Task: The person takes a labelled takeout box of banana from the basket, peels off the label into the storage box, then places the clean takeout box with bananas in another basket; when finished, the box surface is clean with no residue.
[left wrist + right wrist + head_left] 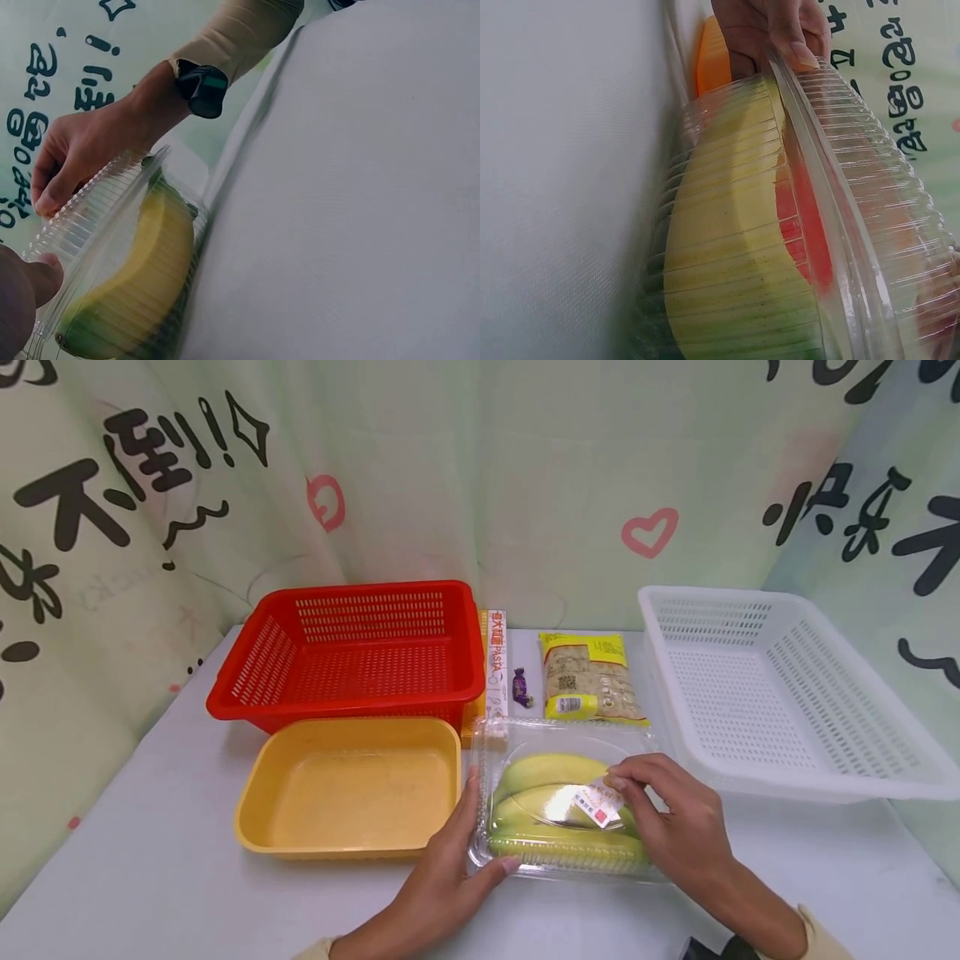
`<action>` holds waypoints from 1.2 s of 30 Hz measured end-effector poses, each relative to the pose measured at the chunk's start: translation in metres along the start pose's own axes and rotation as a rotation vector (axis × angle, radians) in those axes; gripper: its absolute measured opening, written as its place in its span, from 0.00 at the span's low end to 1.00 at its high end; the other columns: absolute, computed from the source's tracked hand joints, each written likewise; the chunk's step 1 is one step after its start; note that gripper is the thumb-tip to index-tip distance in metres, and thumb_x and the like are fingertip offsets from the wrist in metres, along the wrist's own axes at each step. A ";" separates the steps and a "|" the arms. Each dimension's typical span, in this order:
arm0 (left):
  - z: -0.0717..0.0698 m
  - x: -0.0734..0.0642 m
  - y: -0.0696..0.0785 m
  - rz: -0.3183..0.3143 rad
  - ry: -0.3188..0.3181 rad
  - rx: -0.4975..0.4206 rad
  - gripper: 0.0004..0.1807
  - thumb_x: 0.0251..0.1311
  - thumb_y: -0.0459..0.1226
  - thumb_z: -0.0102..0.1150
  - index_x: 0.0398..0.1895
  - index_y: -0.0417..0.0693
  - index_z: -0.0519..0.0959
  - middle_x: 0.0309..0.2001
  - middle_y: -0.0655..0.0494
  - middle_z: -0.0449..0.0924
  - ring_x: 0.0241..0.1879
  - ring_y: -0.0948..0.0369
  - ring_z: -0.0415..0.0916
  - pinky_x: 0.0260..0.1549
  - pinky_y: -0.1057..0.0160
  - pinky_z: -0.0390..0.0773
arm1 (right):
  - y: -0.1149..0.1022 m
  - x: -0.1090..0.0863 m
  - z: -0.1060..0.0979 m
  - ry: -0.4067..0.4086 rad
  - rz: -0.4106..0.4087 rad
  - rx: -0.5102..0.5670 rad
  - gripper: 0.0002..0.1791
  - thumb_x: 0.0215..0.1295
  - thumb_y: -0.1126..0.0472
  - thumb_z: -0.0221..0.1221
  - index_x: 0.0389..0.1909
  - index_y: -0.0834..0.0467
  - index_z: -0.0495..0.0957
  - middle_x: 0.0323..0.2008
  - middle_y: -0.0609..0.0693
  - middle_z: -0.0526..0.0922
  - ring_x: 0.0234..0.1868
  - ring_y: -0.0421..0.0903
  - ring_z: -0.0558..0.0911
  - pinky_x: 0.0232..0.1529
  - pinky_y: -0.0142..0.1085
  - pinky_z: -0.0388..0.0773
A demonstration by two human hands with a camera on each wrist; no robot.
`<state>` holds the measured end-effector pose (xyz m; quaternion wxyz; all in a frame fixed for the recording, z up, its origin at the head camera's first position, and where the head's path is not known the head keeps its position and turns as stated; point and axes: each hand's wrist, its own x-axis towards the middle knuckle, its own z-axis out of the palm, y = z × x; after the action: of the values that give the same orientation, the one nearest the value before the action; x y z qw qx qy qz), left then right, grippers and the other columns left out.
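- Nearest up, the left hand [453,870] has hold of the box [566,737] by its left edge, thumb over the front corner.
- Right hand [678,814] comes in from the other side, thumb and finger pinching the far corner of the label [598,803].
- The bit that matters: label's on the right half of the lid, askew, just left of the right hand's knuckles. Right hand is touching it; left is well apart, across the lid.
- Box sits flat on the table [540,920], between the hands. The bananas [543,814] inside lie long axis side to side, pretty much pointing from one hand to the other.
- Left of the box there's the tray [348,793], near the left hand.
- Farther back: red basket [360,706] left, white basket [757,689] right, with the pasta [497,668], candy [521,687] and bag [588,668] between.
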<state>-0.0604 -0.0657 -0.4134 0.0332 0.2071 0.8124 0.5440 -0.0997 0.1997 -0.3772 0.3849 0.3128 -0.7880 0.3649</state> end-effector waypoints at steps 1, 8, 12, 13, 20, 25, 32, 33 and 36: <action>0.000 0.000 0.000 0.000 0.001 0.000 0.55 0.60 0.46 0.66 0.78 0.53 0.36 0.77 0.63 0.36 0.74 0.63 0.38 0.69 0.56 0.47 | 0.001 0.000 0.000 0.008 -0.011 0.012 0.20 0.70 0.50 0.56 0.31 0.65 0.83 0.29 0.50 0.82 0.32 0.38 0.80 0.40 0.19 0.76; -0.002 0.001 0.001 -0.004 -0.002 0.011 0.56 0.59 0.45 0.67 0.78 0.53 0.36 0.77 0.63 0.37 0.74 0.63 0.39 0.69 0.55 0.48 | 0.003 0.001 0.002 0.038 -0.047 0.039 0.20 0.70 0.52 0.58 0.31 0.66 0.83 0.29 0.52 0.82 0.31 0.38 0.80 0.40 0.20 0.76; -0.002 0.001 0.001 -0.002 -0.004 0.015 0.57 0.58 0.45 0.67 0.78 0.52 0.36 0.77 0.62 0.37 0.74 0.63 0.38 0.69 0.55 0.48 | 0.002 0.001 0.002 0.053 -0.057 0.038 0.20 0.70 0.52 0.58 0.31 0.67 0.83 0.29 0.53 0.82 0.31 0.38 0.79 0.40 0.20 0.76; -0.002 0.001 0.001 -0.002 -0.004 0.015 0.57 0.58 0.45 0.67 0.78 0.51 0.36 0.77 0.61 0.37 0.74 0.62 0.38 0.69 0.55 0.48 | 0.001 0.001 0.002 0.058 -0.060 0.041 0.20 0.70 0.52 0.58 0.30 0.67 0.83 0.28 0.53 0.82 0.31 0.38 0.79 0.41 0.20 0.75; -0.003 0.002 0.002 -0.012 -0.016 0.001 0.55 0.59 0.47 0.66 0.78 0.52 0.36 0.77 0.62 0.36 0.74 0.62 0.37 0.68 0.55 0.48 | -0.001 0.004 0.004 0.088 -0.095 0.073 0.20 0.69 0.54 0.59 0.29 0.70 0.82 0.27 0.55 0.81 0.31 0.40 0.79 0.41 0.20 0.76; -0.003 0.002 0.002 -0.013 -0.012 0.008 0.56 0.59 0.46 0.66 0.78 0.52 0.36 0.77 0.61 0.36 0.74 0.62 0.38 0.68 0.55 0.49 | -0.001 0.005 0.006 0.113 -0.109 0.074 0.21 0.69 0.54 0.60 0.29 0.71 0.82 0.27 0.56 0.81 0.31 0.40 0.79 0.41 0.20 0.75; -0.003 0.002 0.001 -0.004 0.003 0.014 0.56 0.58 0.47 0.67 0.78 0.51 0.37 0.77 0.61 0.36 0.74 0.63 0.38 0.68 0.55 0.49 | -0.004 0.007 0.007 0.153 -0.142 0.060 0.21 0.69 0.55 0.60 0.27 0.71 0.82 0.26 0.57 0.81 0.30 0.41 0.78 0.41 0.20 0.75; -0.003 0.002 0.001 -0.003 0.000 0.009 0.56 0.58 0.47 0.67 0.78 0.52 0.36 0.77 0.61 0.36 0.74 0.62 0.38 0.68 0.55 0.49 | -0.004 0.007 0.007 0.159 -0.145 0.061 0.21 0.69 0.55 0.60 0.27 0.71 0.82 0.25 0.57 0.81 0.30 0.42 0.78 0.41 0.20 0.74; -0.002 0.002 0.001 -0.006 -0.004 -0.001 0.56 0.59 0.46 0.66 0.78 0.53 0.36 0.77 0.62 0.36 0.74 0.62 0.38 0.68 0.55 0.49 | -0.003 0.007 0.007 0.160 -0.147 0.069 0.21 0.69 0.56 0.60 0.27 0.72 0.81 0.26 0.58 0.80 0.30 0.41 0.78 0.41 0.20 0.75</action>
<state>-0.0628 -0.0666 -0.4112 0.0368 0.2057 0.8128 0.5438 -0.1029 0.1908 -0.3736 0.4614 0.3528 -0.7164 0.3864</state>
